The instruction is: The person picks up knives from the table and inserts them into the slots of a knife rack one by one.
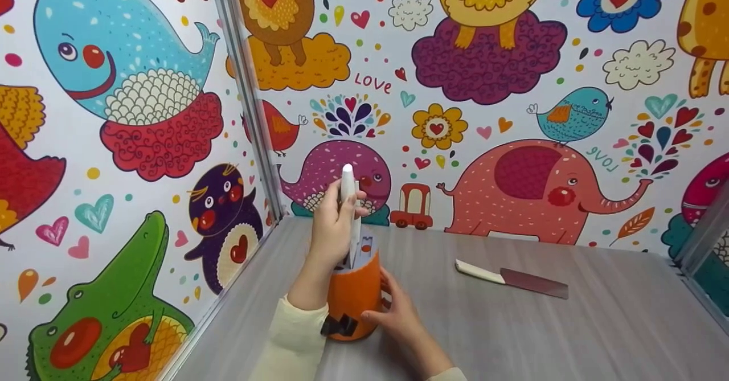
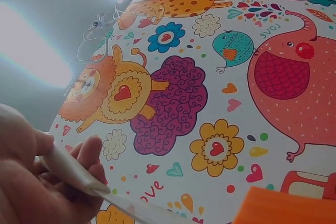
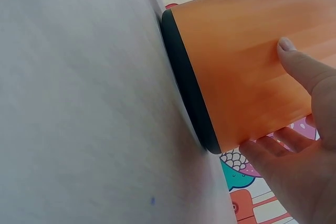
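Observation:
In the head view my left hand (image 1: 333,227) grips the pale handle of a knife (image 1: 347,183). The blade points down into the slotted grey top of an orange knife block (image 1: 354,293), its lower end hidden inside. Seen from the left wrist, the knife's handle (image 2: 73,170) lies across the palm under curled fingers, and the blade runs toward the block's orange edge (image 2: 289,208). My right hand (image 1: 401,310) holds the block's right side. In the right wrist view its thumb (image 3: 302,66) presses one face, fingers curving around another; the block has a dark base (image 3: 189,85).
A cleaver (image 1: 532,283) with a cream handle lies on the grey wood-grain table (image 1: 484,335), right of the block. Black shapes (image 1: 340,325) mark the block's lower front. Walls with cartoon animals (image 1: 512,193) stand behind and left of the table.

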Demonstrator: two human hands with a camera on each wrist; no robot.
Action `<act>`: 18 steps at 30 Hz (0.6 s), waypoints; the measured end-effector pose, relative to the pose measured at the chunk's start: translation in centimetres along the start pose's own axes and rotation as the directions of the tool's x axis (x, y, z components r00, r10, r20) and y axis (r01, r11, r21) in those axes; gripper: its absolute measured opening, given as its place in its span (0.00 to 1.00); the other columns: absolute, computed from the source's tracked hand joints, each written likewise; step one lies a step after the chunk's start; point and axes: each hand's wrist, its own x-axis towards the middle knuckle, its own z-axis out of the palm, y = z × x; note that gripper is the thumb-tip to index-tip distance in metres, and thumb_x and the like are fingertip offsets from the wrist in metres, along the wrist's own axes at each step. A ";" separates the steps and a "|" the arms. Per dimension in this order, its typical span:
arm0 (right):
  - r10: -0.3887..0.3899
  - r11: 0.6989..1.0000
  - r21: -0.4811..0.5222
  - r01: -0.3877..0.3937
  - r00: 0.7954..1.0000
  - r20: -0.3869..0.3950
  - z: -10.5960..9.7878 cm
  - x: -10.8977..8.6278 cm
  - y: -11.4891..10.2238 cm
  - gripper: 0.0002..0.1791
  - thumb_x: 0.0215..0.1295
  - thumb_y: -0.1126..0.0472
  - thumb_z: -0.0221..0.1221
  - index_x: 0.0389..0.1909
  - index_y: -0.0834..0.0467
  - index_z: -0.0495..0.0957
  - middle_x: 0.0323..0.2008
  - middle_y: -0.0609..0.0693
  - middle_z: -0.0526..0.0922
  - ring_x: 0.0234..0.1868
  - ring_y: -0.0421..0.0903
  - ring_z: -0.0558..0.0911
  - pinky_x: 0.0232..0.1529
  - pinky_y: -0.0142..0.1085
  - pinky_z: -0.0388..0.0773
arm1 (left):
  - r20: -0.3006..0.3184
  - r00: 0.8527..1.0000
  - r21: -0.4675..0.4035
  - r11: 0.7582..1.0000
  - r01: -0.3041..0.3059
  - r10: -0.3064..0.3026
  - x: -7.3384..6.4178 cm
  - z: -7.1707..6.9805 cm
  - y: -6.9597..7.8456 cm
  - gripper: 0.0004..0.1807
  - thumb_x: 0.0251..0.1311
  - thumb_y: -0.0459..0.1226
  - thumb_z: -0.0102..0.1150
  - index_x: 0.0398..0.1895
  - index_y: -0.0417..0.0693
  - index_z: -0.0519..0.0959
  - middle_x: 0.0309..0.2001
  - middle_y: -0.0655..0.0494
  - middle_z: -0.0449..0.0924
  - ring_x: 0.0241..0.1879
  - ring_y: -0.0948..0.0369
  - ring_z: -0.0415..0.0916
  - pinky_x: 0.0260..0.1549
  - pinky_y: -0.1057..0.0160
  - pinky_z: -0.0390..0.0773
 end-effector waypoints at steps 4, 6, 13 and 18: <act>-0.015 1.000 -0.002 0.015 1.000 0.001 0.0 0.0 0.1 0.60 0.55 0.41 0.78 0.84 0.46 0.56 0.81 0.54 0.67 0.79 0.61 0.68 0.77 0.61 0.66 | 0.001 1.000 0.004 1.000 0.011 -0.011 -0.4 0.0 -0.3 0.23 0.84 0.38 0.47 0.76 0.43 0.65 0.59 0.44 0.84 0.50 0.49 0.89 0.68 0.39 0.77; -0.017 1.000 -0.001 0.017 1.000 0.003 0.1 0.0 0.2 0.60 0.55 0.41 0.78 0.84 0.46 0.56 0.81 0.54 0.67 0.79 0.61 0.68 0.77 0.61 0.66 | -0.003 1.000 0.004 1.000 0.016 -0.016 -0.7 0.0 -0.4 0.23 0.84 0.38 0.47 0.76 0.43 0.65 0.59 0.44 0.84 0.49 0.50 0.89 0.68 0.39 0.78; -0.007 1.000 -0.009 0.007 1.000 -0.019 0.1 -0.1 -0.2 0.60 0.54 0.41 0.78 0.84 0.43 0.56 0.81 0.51 0.67 0.78 0.59 0.69 0.78 0.59 0.66 | 0.004 1.000 0.005 1.000 0.008 -0.008 -1.2 0.2 -0.9 0.22 0.84 0.40 0.47 0.75 0.44 0.67 0.59 0.47 0.85 0.49 0.53 0.88 0.67 0.40 0.79; -0.019 1.000 -0.005 0.019 1.000 -0.018 0.2 -0.2 -0.2 0.59 0.55 0.43 0.79 0.84 0.42 0.56 0.81 0.50 0.67 0.78 0.59 0.69 0.78 0.59 0.66 | -0.003 1.000 0.011 1.000 -0.011 0.011 -1.8 0.1 -1.6 0.22 0.84 0.38 0.47 0.75 0.42 0.66 0.57 0.45 0.85 0.48 0.54 0.88 0.67 0.38 0.78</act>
